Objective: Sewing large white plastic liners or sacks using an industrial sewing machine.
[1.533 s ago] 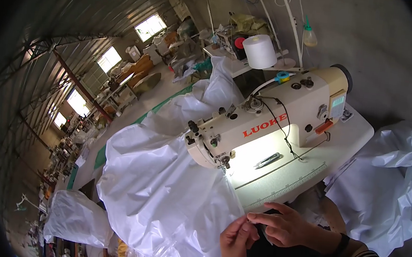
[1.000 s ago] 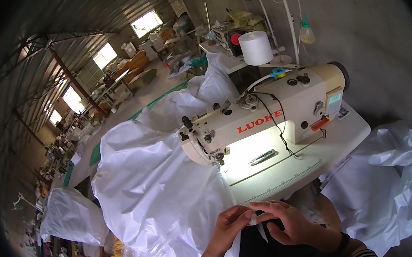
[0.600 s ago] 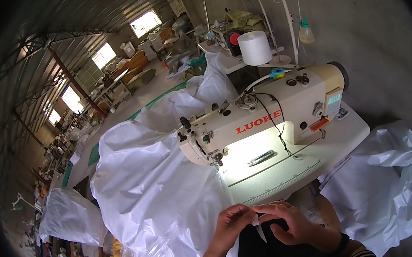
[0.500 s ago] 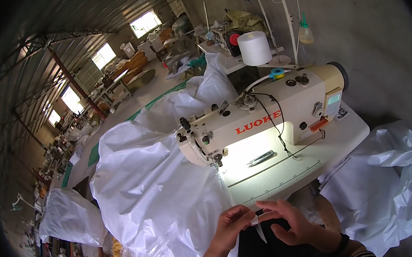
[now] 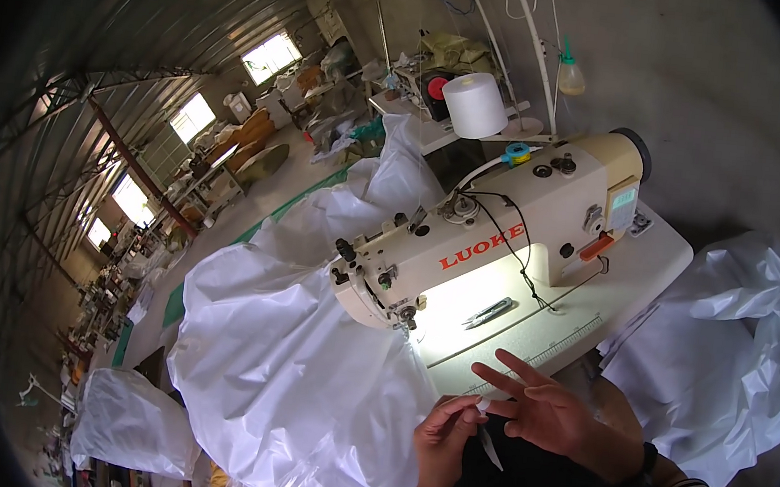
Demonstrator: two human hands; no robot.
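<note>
My left hand (image 5: 440, 436) and my right hand (image 5: 550, 415) meet in front of a cream sewing machine (image 5: 512, 241), just off the near edge of its white table (image 5: 641, 268). Between their fingertips they pinch a small narrow white strip (image 5: 487, 433), whose loose end hangs down over dark cloth on my lap. The other fingers of my right hand are spread out toward the machine. A dark band sits on my right wrist, above a striped sleeve. A large sheet of shiny white fabric (image 5: 293, 375) lies under the needle arm and spills to the left of my left hand.
Metal thread snips (image 5: 488, 313) lie on the lit machine bed. A white thread cone (image 5: 475, 104) stands behind the machine, with a hanging bottle (image 5: 571, 73) beside it. More white fabric (image 5: 726, 360) is heaped at right, and a filled white bag (image 5: 129, 420) sits lower left. Rows of worktables recede at left.
Both hands have shifted slightly right and up toward the table edge. My right fingers, earlier curled over the strip, are now spread. The view has tilted a little.
</note>
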